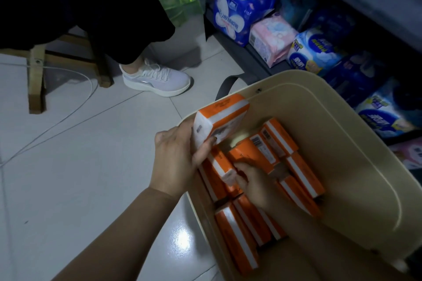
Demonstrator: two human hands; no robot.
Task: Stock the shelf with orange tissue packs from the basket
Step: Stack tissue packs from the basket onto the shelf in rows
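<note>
Your left hand [178,162] grips one orange-and-white wrapped tissue pack [220,121]. Thumb and fingers are curled round its near end. The pack is raised above the left rim of the cream plastic basket [331,125] and is tilted, with its far end higher.

Your right hand [253,183] is down inside the basket. Its fingers are curled onto the near end of a second orange pack [251,155], which lies on the loose pile of orange packs [237,237]. At least eight packs lie in that pile, at mixed angles, and they cover most of the basket floor.

Progress, as a judgement: the task is at an early stage or in mid-cycle.
- No orange pack is visible on the dark shelf [249,57] at the far right.
- One pack is lifted out but not yet placed.
- The bulk of the stock is left to move.

The visible shelf level holds blue-and-white wrapped packs [242,4] and a pink wrapped pack [271,39], set close together. No open slot for the orange packs can be seen from this view.

To the far left, on the white tiled floor [91,166], are another person's white shoe [155,77], a wooden stool [36,75] and a white cable [68,116].
</note>
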